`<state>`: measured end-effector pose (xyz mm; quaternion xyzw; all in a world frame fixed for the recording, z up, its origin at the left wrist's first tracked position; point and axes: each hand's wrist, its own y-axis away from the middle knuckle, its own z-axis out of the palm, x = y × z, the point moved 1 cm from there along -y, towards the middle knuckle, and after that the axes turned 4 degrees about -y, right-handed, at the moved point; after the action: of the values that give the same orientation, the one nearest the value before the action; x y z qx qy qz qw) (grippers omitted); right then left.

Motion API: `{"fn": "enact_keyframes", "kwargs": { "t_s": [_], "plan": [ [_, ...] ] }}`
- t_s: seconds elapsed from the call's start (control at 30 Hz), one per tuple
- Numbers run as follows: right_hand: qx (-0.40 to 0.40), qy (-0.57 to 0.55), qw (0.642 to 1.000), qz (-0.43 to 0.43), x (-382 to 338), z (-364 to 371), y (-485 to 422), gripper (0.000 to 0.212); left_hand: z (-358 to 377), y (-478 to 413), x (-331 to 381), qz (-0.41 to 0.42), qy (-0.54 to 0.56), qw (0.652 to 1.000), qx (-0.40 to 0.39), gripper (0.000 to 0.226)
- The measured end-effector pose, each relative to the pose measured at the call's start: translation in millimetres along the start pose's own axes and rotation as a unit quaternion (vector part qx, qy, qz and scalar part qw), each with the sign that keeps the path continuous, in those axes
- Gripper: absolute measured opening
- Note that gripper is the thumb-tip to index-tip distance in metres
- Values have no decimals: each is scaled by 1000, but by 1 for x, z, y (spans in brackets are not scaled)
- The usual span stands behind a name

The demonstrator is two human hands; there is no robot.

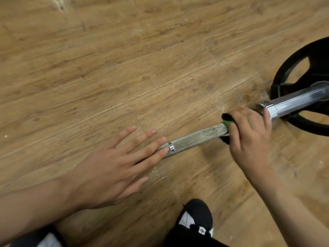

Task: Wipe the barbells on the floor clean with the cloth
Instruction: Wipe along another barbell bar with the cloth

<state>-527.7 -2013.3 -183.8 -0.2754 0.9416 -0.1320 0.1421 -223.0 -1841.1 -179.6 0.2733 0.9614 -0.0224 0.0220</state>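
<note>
A barbell [195, 139] lies on the wooden floor, running from lower left up to the right. Its knurled grey shaft looks dusty; a smooth chrome sleeve [293, 102] carries a black weight plate [284, 75] at the right edge. My right hand [249, 136] is wrapped around the shaft just below the sleeve, gripping a green and black cloth [227, 122] against the bar. Only a small part of the cloth shows past the fingers. My left hand [114, 166] is open with fingers spread, its fingertips resting on the shaft beside a chrome ring.
Brown wood-grain floor [124, 68] fills the view, with specks of dirt and a small pale crumb [191, 79]. A black and white shoe [197, 220] stands at the bottom centre, close below the bar.
</note>
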Motion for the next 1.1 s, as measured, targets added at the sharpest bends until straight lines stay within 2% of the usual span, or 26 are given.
{"fn": "enact_keyframes", "kwargs": {
  "t_s": [0.07,0.1,0.13,0.23,0.3,0.33,0.37,0.47,0.53,0.6,0.7,0.77,0.8,0.9,1.0,1.03,1.1],
  "plan": [
    [45,-18,995,90,-18,5,-7,35,1,-1,-2,-1,10,1000,2,65],
    [59,-38,992,106,-40,11,-9,30,2,-1,-4,-1,14,1000,0,64],
    [57,-62,993,88,-66,17,-7,27,3,-1,-7,-1,16,1000,-3,64],
    [-8,-126,988,-87,-125,27,13,24,3,-1,-16,2,9,1000,-10,66],
    [-31,-97,979,-175,-108,27,7,30,3,-1,-21,0,6,1000,-13,67],
    [-26,-72,979,-187,-90,27,2,33,2,0,-24,-2,5,1000,-13,68],
    [-9,-55,985,-165,-69,27,-4,36,2,0,-26,-6,5,1000,-15,68],
    [44,-48,998,-6,-24,21,-29,39,2,-3,-36,-8,13,1000,-17,69],
    [68,-50,994,74,-35,25,-37,32,2,-6,-43,-2,24,1000,-12,72],
    [68,-91,992,58,-75,33,-36,29,3,-7,-49,1,26,1000,-16,73],
    [23,-138,986,-90,-132,48,-14,32,1,-9,-60,-8,10,1000,-13,76],
    [26,-98,981,-168,-121,51,-20,35,-2,-10,-65,-12,2,1000,-10,76],
    [42,-78,981,-172,-106,54,-27,35,-3,-9,-66,-15,-3,1000,-8,75],
    [106,-56,992,-49,-57,57,-47,35,0,-2,-61,-27,-2,1000,-4,77],
    [146,-82,983,73,-54,56,-54,29,4,0,-62,-42,-8,999,-8,80],
    [146,-103,981,78,-69,59,-53,26,5,-1,-65,-44,-12,999,-8,81],
    [121,-144,982,24,-109,67,-50,22,6,-5,-71,-47,-17,999,-8,84]
  ]
}}
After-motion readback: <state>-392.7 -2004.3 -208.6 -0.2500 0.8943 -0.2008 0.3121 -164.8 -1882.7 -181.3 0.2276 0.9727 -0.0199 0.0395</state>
